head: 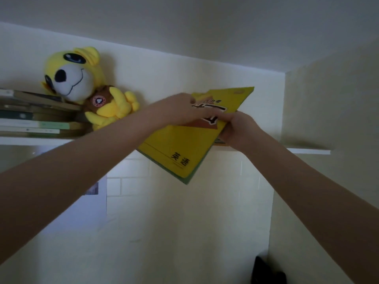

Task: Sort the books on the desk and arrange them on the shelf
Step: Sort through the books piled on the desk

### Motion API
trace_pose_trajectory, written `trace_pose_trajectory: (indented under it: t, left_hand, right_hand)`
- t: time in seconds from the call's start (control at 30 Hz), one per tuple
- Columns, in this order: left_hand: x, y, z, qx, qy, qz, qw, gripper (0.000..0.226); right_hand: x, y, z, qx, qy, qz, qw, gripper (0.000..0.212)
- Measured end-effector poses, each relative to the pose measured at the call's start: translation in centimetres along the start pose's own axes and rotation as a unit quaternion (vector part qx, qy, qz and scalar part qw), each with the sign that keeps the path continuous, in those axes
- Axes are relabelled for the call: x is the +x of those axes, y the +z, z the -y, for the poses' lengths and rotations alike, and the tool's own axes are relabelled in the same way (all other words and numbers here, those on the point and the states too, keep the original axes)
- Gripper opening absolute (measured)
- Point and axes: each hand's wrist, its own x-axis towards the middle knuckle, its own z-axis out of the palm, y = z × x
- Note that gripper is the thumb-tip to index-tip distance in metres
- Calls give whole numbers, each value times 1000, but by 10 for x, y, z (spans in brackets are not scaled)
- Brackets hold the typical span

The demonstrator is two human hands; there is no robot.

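A large yellow book (180, 148) with black characters on its cover lies tilted across the front edge of the white shelf (307, 151), its near corner hanging down below the board. My left hand (180, 108) rests flat on top of the cover. At the book's right edge, my right hand (235, 128) grips it with curled fingers. The far end of the book reaches over the shelf toward the wall. Under my right hand a thin edge of something else shows on the shelf; I cannot tell what it is.
A stack of flat-lying books (34, 113) fills the shelf's left end. A yellow plush toy (88, 89) leans against that stack. The side wall (328, 99) closes the shelf on the right. A paper (92, 201) is stuck to the wall below.
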Motion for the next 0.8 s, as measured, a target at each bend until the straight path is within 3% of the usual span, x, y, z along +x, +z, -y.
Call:
trace_pose_trajectory:
  t: [0.1,0.23,0.37,0.53,0.8]
  left_hand:
    - [5,-5,25,-35,-50,-32,998,69]
    - [3,16,51,-180,-102,-7,978,73]
    - [-6,37,39,-286,-70,-110,949,65]
    - [-33,74,4,-301,10,-136,944,63]
    - [-63,209,-29,-404,5,-8,915,57]
  right_hand:
    - [-15,-22,7,-33,-41,21,998,39]
    - [-40,-54,15,-85,-72,52,992,38]
    - [-60,-87,16,-127,-87,53,987,38]
    - [-89,-137,7,-160,-86,-19,983,45]
    - [-163,-235,-33,-178,-32,-154,971,47]
